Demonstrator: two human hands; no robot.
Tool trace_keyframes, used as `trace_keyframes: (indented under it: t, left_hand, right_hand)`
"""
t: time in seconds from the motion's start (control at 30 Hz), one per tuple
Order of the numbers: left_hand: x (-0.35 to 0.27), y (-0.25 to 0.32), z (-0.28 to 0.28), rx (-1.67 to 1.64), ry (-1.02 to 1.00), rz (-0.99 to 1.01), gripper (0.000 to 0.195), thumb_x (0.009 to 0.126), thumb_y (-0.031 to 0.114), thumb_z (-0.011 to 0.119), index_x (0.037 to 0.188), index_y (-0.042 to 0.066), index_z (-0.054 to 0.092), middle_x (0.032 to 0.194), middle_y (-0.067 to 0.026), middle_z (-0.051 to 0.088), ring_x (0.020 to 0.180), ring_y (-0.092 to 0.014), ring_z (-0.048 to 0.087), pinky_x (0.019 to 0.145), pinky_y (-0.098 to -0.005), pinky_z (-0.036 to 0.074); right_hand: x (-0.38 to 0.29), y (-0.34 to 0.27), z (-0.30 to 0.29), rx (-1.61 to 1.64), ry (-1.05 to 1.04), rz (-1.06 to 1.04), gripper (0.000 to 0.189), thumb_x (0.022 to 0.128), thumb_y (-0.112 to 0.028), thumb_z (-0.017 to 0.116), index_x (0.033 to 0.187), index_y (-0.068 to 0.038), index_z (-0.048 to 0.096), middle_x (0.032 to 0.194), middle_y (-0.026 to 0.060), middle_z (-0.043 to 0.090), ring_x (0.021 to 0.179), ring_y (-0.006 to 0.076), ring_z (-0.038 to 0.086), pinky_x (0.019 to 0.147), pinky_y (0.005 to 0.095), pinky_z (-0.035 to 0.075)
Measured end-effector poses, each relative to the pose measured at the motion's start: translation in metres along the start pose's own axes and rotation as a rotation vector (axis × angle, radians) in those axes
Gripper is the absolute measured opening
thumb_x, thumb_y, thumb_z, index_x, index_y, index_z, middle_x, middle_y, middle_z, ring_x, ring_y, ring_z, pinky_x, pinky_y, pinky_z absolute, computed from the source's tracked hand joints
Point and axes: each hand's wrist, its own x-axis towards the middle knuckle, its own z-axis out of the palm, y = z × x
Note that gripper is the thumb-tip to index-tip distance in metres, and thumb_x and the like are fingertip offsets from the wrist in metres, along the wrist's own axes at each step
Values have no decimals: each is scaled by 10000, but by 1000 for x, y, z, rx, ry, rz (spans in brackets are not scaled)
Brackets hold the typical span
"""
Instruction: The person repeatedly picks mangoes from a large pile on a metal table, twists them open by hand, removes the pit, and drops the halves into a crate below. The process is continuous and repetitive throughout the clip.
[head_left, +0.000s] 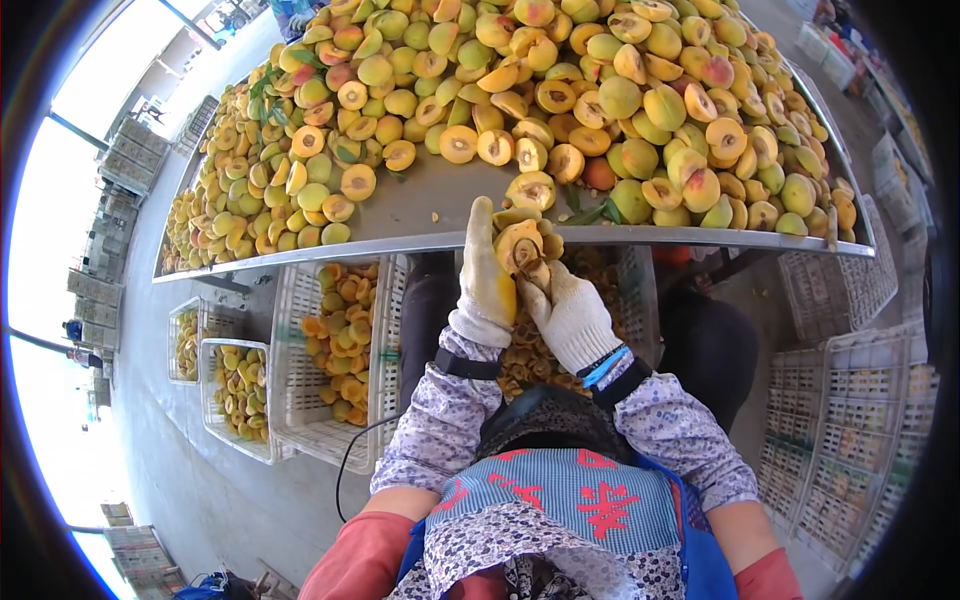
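A cut half of a yellow stone fruit (519, 246) is between my gloved hands, just in front of the metal table's near edge. My left hand (487, 274), in a pale glove with a yellow palm, holds it from the left side. Against its lower right press the thumb and fingers of my right hand (566, 311), in a white knitted glove; whether they also hold a small tool or a pit I cannot tell. Behind the hands, the metal table (420, 199) bears a large heap of halved and whole fruit (450, 75). Another half (531, 190) lies close beyond my fingertips.
Below the table at left, a large plastic crate (382, 360) holds fruit halves, with smaller filled crates (238, 346) beside it. Under my hands lie many fruit pieces (525, 360). Stacked crates (847, 427) stand at right. Green leaves (596, 214) lie near the table edge.
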Motion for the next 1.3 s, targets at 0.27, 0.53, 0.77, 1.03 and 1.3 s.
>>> trace_keyframes:
  t: [0.27, 0.53, 0.77, 1.03, 1.3]
  left_hand:
    - [-1, -4, -9, 102, -19, 59, 590, 1075, 543, 426, 1066, -11, 630, 912, -137, 678, 770, -252, 689, 722, -347, 583]
    - [-2, 1, -14, 216, -59, 31, 540, 1069, 501, 457, 1092, -10, 628, 941, -135, 659, 829, -259, 675, 778, -365, 565]
    - [1, -1, -13, 38, -28, 52, 544, 1078, 500, 446, 1077, -13, 625, 901, -116, 658, 740, -241, 675, 704, -331, 564]
    - [1, -8, -15, 54, -25, 80, 536, 1076, 497, 460, 1114, -13, 618, 942, -118, 661, 765, -243, 681, 726, -343, 563]
    - [-8, 6, -16, 463, -104, 90, 501, 1091, 436, 445, 1072, -23, 644, 962, -117, 659, 831, -234, 673, 792, -349, 546]
  right_hand:
    - [5, 1, -4, -215, -34, 2, 385, 971, -365, 647, 1154, -29, 603, 855, 244, 705, 840, 449, 691, 701, 519, 555]
    - [2, 14, 23, 215, -50, -1, 322, 994, -229, 617, 1199, 19, 616, 945, 261, 715, 934, 451, 700, 763, 451, 571]
    - [4, 4, 21, 207, 26, -12, 322, 1002, -238, 611, 1189, 24, 623, 952, 270, 715, 949, 459, 700, 761, 451, 573]
    - [5, 5, 24, 199, 66, -38, 316, 1002, -231, 598, 1177, 30, 624, 969, 273, 713, 963, 466, 691, 775, 451, 566]
    - [-1, 10, 18, 95, -153, 81, 280, 994, -154, 567, 1180, 50, 610, 981, 271, 705, 989, 453, 684, 844, 434, 553]
